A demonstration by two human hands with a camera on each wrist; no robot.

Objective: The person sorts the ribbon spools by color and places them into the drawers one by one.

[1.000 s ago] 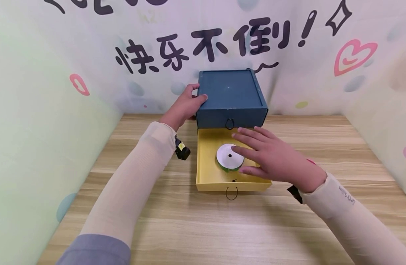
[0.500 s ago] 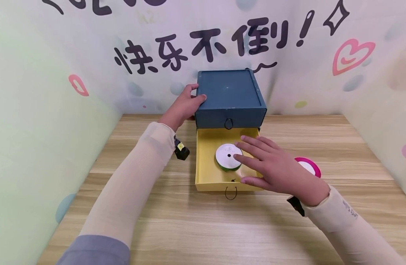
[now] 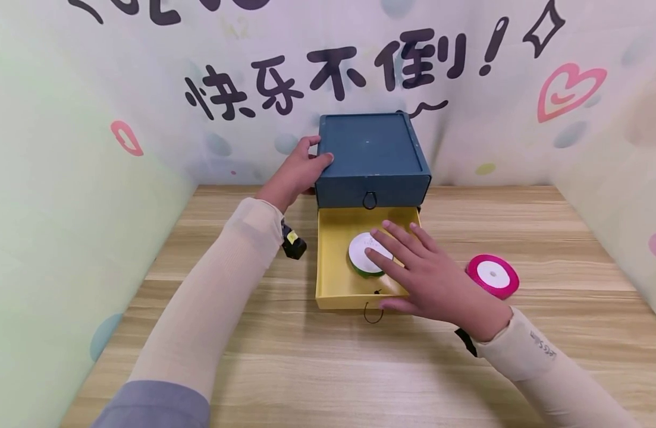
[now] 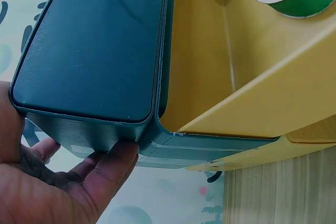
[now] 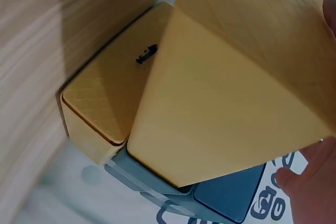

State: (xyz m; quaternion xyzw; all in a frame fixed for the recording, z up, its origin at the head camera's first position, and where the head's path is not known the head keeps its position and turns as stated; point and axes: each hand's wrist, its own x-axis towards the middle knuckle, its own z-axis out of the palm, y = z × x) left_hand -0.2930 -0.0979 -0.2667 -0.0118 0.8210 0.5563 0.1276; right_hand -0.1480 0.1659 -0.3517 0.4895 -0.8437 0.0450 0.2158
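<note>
A small drawer box with a blue upper part point(image 3: 372, 145) stands by the back wall. At its left side my left hand point(image 3: 298, 172) grips the edge, thumb on the top and fingers down the side; the left wrist view shows these fingers point(image 4: 113, 169) against the blue wall. A yellow drawer point(image 3: 330, 261) is pulled out below the blue one. Inside lies a spool of green ribbon point(image 3: 362, 252) with a white face. My right hand point(image 3: 426, 276) is spread above the drawer's front right corner, its fingers over the spool and its thumb by the front edge.
A spool of pink ribbon point(image 3: 493, 276) lies on the wooden table point(image 3: 328, 368), right of the drawer. Another yellow drawer point(image 5: 100, 98), pushed in, sits beneath the pulled-out one. A black loop handle point(image 3: 373, 313) hangs at the drawer front. Printed cloth walls surround the table.
My right hand has moved down toward the drawer's front edge, still spread. The pink ribbon spool, hidden behind it at first, now shows. My left hand stays on the box.
</note>
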